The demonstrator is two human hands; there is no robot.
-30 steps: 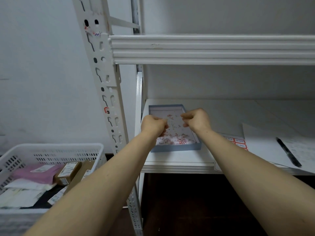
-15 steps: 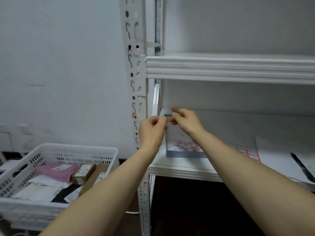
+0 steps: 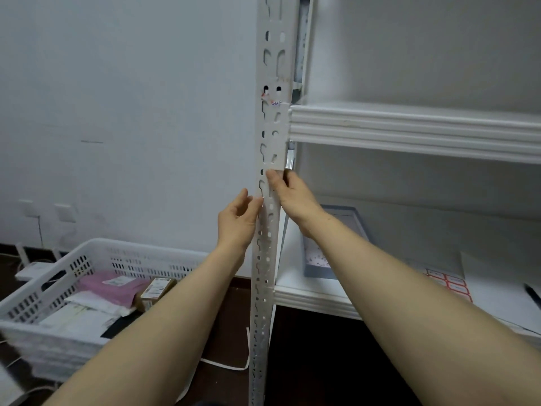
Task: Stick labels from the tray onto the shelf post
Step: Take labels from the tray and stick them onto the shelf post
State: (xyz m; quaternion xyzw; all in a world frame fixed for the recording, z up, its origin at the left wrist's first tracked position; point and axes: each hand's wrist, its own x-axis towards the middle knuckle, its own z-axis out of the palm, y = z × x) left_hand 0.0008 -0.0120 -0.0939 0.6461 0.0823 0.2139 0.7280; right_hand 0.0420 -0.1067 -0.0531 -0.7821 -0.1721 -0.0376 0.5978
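The white slotted shelf post (image 3: 271, 127) stands upright in the middle of the view. My right hand (image 3: 292, 196) pinches the post just below the upper shelf, thumb on its front face and fingers round its right edge. No label shows under the thumb. My left hand (image 3: 238, 219) is relaxed, its fingertips touching the post's left edge slightly lower. The blue-rimmed tray (image 3: 319, 272) of small labels sits on the lower shelf, partly hidden behind my right forearm. Red and blue scraps of an old label (image 3: 270, 98) cling to the post higher up.
The upper shelf (image 3: 409, 127) juts out to the right of the post. On the lower shelf lie a sheet of red-bordered labels (image 3: 448, 284), white paper and a black pen (image 3: 533, 295). A white basket (image 3: 87, 256) of parcels stands on the floor at left.
Both hands have risen from over the tray and moved left to the post. My right hand now grips the post, and my left hand has opened beside it. The view has swung left and up.
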